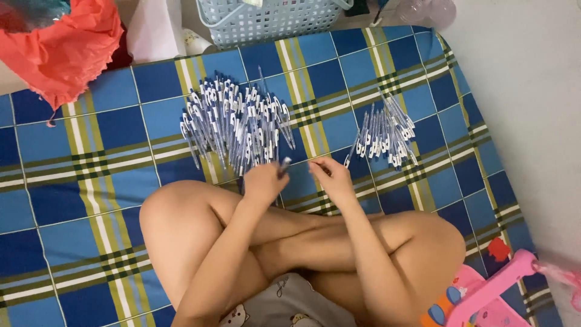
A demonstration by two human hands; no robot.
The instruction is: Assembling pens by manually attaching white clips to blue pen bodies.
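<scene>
I sit cross-legged on a blue, yellow and green plaid mat (91, 181). A large pile of blue-and-white pens (233, 121) lies in front of my knees, and a smaller pile of pens (387, 133) lies to its right. My left hand (263, 181) is closed around a single pen (283, 165), whose dark tip sticks up toward the right. My right hand (333, 175) hovers close beside it, fingers curled; whether it touches the pen or holds anything is unclear. Both hands are just in front of the large pile.
A pale blue plastic basket (266, 21) stands at the mat's far edge. An orange-red crumpled bag (60, 48) lies at the far left. A pink plastic toy (484, 293) sits at the near right corner. Bare pale floor (532, 91) runs along the right.
</scene>
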